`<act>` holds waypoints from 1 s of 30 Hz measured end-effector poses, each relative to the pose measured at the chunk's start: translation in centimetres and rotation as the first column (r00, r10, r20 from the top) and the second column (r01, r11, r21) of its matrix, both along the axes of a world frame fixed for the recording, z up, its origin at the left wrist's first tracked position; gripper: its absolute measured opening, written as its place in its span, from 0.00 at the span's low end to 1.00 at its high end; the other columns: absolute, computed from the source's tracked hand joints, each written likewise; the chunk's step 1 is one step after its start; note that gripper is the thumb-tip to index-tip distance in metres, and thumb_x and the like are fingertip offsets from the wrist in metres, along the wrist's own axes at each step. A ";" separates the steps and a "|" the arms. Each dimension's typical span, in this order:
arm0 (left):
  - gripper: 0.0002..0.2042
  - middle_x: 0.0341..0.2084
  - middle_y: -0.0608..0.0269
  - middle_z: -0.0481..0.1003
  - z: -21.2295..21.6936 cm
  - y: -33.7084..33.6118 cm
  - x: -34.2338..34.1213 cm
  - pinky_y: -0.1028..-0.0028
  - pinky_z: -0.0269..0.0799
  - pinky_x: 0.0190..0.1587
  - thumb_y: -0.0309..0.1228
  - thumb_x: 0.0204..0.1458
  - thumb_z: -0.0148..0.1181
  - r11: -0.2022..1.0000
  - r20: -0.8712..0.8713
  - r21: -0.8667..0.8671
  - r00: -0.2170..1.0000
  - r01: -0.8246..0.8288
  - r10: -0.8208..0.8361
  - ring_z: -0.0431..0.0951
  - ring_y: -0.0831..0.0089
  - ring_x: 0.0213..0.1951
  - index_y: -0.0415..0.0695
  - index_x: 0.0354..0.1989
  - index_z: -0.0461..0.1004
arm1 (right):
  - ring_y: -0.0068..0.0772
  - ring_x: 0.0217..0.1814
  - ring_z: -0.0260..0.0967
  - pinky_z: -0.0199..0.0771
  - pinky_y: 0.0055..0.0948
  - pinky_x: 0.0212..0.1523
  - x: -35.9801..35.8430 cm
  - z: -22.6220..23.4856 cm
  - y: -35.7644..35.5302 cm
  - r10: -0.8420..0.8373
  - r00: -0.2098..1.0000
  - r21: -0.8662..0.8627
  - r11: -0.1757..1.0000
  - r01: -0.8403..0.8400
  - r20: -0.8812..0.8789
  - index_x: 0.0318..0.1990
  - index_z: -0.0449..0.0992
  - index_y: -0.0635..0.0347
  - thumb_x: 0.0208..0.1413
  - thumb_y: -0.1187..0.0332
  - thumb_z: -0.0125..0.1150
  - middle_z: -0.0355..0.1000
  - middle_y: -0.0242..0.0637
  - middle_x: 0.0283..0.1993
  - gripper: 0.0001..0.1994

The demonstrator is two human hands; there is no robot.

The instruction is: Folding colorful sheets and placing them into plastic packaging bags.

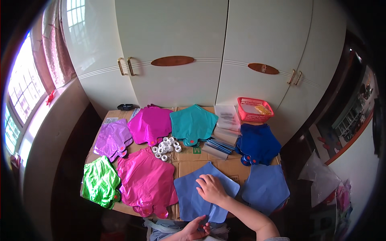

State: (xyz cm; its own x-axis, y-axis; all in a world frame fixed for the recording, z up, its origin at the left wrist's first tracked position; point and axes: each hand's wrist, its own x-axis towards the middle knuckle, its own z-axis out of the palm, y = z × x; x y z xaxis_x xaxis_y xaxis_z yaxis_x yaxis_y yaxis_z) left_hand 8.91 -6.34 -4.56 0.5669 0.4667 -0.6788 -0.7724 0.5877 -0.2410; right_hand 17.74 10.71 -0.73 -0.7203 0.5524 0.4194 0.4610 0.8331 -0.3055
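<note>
A flat, matte blue star-shaped foil balloon (189,197) lies at the table's front edge, before me. My right hand (212,188) rests on its upper middle, palm down, fingers spread and slightly bent. Below, my left hand (196,229) is turned palm up with curled fingers closed at the balloon's lower edge; the exact grip is partly hidden. Just right of these lies another matte blue balloon (265,188). Left of my hands is a stack of shiny pink foil balloons (148,180). Small white rings (164,149) are heaped beyond it.
Around the cardboard-covered table (193,165) lie green (100,180), lilac (112,138), magenta (150,124), teal (194,124) and dark blue (259,142) balloons. Clear plastic sleeves (225,136) sit near a red basket (255,116). White cabinets (173,32) stand behind.
</note>
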 end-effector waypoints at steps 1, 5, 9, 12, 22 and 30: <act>0.13 0.23 0.62 0.65 -0.1 0.0 0.1 0.75 0.61 0.30 0.39 0.58 0.51 1.000 0.007 -0.011 1.000 -0.002 0.003 0.61 0.76 0.23 0.42 0.33 0.62 | 0.41 0.50 0.64 0.65 0.40 0.48 0.1 -0.3 0.0 0.002 1.000 0.009 1.000 -0.002 -0.014 0.44 0.69 0.57 0.48 0.64 0.60 0.66 0.40 0.46 0.15; 0.13 0.30 0.56 0.70 -0.6 -0.6 -0.4 0.71 0.68 0.38 0.39 0.59 0.49 0.995 0.029 0.096 1.000 0.002 -0.005 0.69 0.70 0.30 0.40 0.38 0.64 | 0.42 0.50 0.63 0.64 0.40 0.49 0.3 -0.4 -0.1 0.018 0.999 0.033 0.999 -0.016 -0.048 0.45 0.68 0.58 0.48 0.65 0.60 0.65 0.40 0.47 0.16; 0.18 0.42 0.49 0.72 2.3 -0.3 -1.0 0.65 0.70 0.49 0.40 0.59 0.46 0.984 -0.006 0.115 0.991 0.136 -0.136 0.74 0.61 0.43 0.37 0.49 0.64 | 0.43 0.50 0.63 0.63 0.40 0.50 0.4 -0.4 0.0 0.026 0.998 0.029 0.999 -0.024 -0.060 0.45 0.68 0.59 0.48 0.65 0.59 0.65 0.41 0.47 0.17; 0.19 0.43 0.51 0.74 4.4 -0.1 -2.3 0.66 0.71 0.48 0.38 0.58 0.50 0.957 -0.189 0.248 0.977 0.149 -0.103 0.76 0.63 0.45 0.36 0.51 0.66 | 0.42 0.50 0.63 0.63 0.40 0.50 0.4 -0.3 0.0 0.033 0.998 0.030 0.999 -0.031 -0.057 0.45 0.68 0.59 0.47 0.65 0.60 0.65 0.41 0.47 0.17; 0.18 0.36 0.48 0.75 4.8 4.9 -7.8 0.65 0.75 0.39 0.31 0.51 0.58 0.713 -0.945 0.294 0.082 0.636 0.316 0.79 0.59 0.38 0.33 0.46 0.65 | 0.41 0.56 0.60 0.59 0.40 0.57 0.3 0.2 0.0 0.042 0.999 0.022 0.999 -0.041 -0.010 0.47 0.69 0.60 0.47 0.63 0.60 0.65 0.40 0.50 0.19; 0.18 0.20 0.40 0.74 5.3 8.9 -7.9 0.54 0.73 0.30 0.39 0.44 0.62 0.683 -0.698 -0.262 -0.623 0.681 0.354 0.77 0.44 0.28 0.35 0.34 0.68 | 0.41 0.68 0.51 0.48 0.45 0.66 0.4 0.2 0.0 0.000 0.987 -0.029 1.000 0.005 0.163 0.57 0.68 0.48 0.49 0.53 0.58 0.59 0.39 0.62 0.26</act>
State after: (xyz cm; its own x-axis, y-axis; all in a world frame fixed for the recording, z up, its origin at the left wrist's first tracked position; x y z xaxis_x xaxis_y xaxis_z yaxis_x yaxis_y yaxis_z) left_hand 0.97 2.54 0.78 -0.2959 0.9530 -0.0649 0.7891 0.2822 0.5456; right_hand 18.11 10.75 -0.57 -0.7763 0.5647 0.2801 0.5089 0.8237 -0.2501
